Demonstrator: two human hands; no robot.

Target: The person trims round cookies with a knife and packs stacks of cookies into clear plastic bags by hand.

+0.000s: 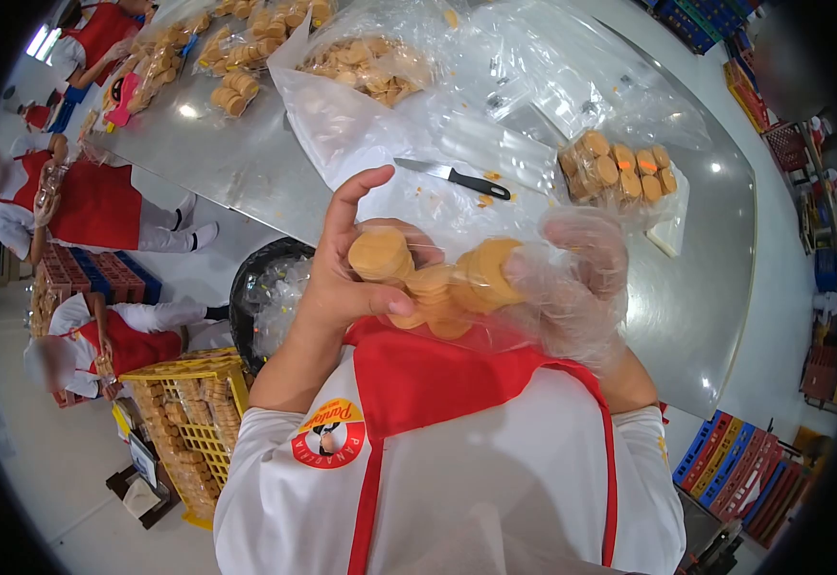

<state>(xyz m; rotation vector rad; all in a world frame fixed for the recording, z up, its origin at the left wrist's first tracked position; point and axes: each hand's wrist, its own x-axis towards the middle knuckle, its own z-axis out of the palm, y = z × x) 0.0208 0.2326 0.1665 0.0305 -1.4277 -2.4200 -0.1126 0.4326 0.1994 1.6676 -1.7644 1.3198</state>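
Between my two hands, just in front of my apron, is a clear plastic bag with short stacks of round, flat tan biscuits [428, 283]. My bare left hand [342, 273] grips the bag's left end, thumb on the near side and index finger stretched upward. My right hand [576, 278], covered in clear plastic that looks like a glove, closes on the right end; the plastic partly blurs its fingers. Beyond my hands a black-handled knife [481, 184] lies on white plastic sheeting. Another bag of stacked biscuits [624, 171] rests to the right.
A large clear bag of loose biscuits [370, 69] lies across the metal table [715, 278]. Packed biscuit bags [236, 91] sit at the far left. Below the table's left side are a black-lined bin [270, 287] and a yellow crate [193, 417]. Several co-workers in red aprons stand left.
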